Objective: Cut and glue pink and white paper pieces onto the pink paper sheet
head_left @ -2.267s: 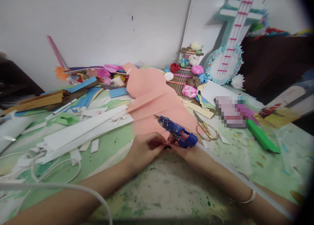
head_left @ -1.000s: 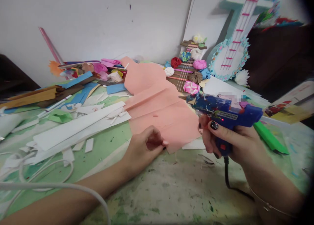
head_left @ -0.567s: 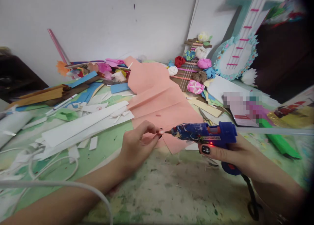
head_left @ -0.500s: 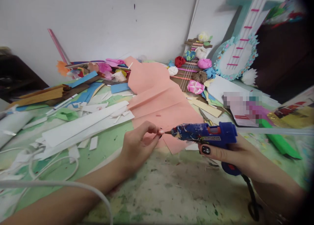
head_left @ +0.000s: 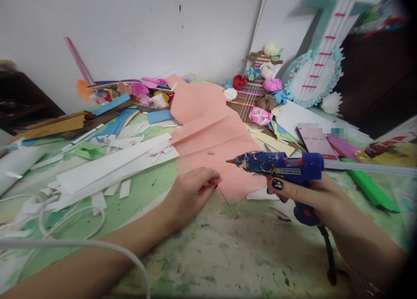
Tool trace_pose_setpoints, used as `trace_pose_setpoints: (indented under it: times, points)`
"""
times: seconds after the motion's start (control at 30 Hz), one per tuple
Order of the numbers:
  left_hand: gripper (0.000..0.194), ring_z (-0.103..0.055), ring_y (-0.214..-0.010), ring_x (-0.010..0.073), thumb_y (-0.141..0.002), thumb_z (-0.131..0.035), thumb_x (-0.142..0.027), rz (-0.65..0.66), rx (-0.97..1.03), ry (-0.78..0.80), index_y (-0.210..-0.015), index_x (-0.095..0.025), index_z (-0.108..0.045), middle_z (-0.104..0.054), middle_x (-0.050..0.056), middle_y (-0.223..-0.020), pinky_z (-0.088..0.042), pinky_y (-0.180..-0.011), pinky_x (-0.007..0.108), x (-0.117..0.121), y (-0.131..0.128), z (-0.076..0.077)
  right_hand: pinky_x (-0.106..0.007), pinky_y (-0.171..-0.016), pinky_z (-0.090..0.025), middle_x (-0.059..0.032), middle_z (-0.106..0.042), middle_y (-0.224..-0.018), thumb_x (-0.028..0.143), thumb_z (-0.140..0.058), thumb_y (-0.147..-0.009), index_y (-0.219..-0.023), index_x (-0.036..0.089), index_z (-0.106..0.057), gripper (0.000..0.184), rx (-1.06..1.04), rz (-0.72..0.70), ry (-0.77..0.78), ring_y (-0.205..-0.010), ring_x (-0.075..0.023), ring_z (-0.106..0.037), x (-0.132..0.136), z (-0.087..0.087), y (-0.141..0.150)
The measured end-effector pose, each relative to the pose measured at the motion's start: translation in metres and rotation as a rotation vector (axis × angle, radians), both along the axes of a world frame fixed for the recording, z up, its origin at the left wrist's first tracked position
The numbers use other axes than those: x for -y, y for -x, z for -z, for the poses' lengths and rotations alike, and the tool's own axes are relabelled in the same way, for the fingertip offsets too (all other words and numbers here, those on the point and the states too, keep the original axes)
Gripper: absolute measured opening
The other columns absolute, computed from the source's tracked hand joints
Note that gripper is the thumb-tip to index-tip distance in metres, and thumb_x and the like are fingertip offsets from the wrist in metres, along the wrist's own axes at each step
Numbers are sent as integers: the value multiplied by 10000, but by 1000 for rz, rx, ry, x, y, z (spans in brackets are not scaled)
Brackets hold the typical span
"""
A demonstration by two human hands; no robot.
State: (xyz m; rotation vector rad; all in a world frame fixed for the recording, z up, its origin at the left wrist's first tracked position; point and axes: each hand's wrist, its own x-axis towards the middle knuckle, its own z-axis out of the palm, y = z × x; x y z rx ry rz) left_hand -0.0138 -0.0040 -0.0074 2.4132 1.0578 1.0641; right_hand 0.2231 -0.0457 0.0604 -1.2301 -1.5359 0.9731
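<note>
The left hand (head_left: 192, 191), its fingertips pinched on a small pale piece (head_left: 220, 180) (mostly hidden), lies at the near end of the salmon paper cutout (head_left: 202, 103), which stretches toward the counter's (head_left: 208, 255) far edge, while the right hand (head_left: 321, 195) is clamped around a blue glue gun (head_left: 263, 162), nozzle toward the left edge.

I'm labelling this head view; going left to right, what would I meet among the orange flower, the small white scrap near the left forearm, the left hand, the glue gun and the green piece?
Orange flower → white scrap → left hand → glue gun → green piece.
</note>
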Motion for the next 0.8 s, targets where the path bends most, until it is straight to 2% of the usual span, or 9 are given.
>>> trace_pose_setpoints:
  times: [0.13,0.3,0.47,0.57,0.67,0.8]
  points:
    - [80,-639,-710,123,-842,-543,-118,-5,-20,-10,-881,-181,-572,-670,15,-813,-513,-640,219,1,-1,-1,-217,-518,-474,5,-606,-674,375,-720,-749,-696,267,-673,130,-37,-112,73,-576,-122,-524,-5,3,-7]
    - [52,-621,-602,103,-834,-552,-137,-44,-38,21,-818,-177,-524,-642,-4,-730,-494,-565,198,3,-3,-3,-216,-541,-477,-1,-609,-670,357,-708,-761,-706,253,-673,122,-19,-118,83,-566,-118,-514,-5,-1,-4]
    - [141,-650,-608,89,-820,-556,-121,-53,15,70,-862,-195,-444,-667,-16,-779,-495,-546,166,5,-3,-4,-240,-586,-526,-8,-661,-674,379,-745,-715,-758,245,-727,142,14,-104,152,-600,-151,-584,-2,-5,-2]
    - [168,-645,-596,90,-809,-563,-110,-90,12,-22,-871,-201,-436,-667,-24,-774,-494,-553,178,6,-3,-6,-243,-657,-548,-6,-702,-709,417,-740,-715,-873,255,-757,226,77,-137,223,-695,-173,-640,0,-5,-3]
    - [174,-648,-625,108,-799,-576,-110,-130,-10,-143,-885,-199,-454,-667,-21,-769,-496,-566,200,6,-1,-6,-238,-777,-542,-15,-740,-934,405,-715,-752,-1075,276,-723,347,90,-216,272,-903,-195,-659,3,-4,-3]
    - [174,-648,-635,108,-789,-574,-85,-135,2,-237,-879,-191,-468,-665,-18,-753,-506,-578,197,7,-1,-8,-229,-893,-504,-9,-704,-1122,348,-676,-803,-1184,303,-666,384,55,-305,279,-1030,-185,-637,3,-1,-2]
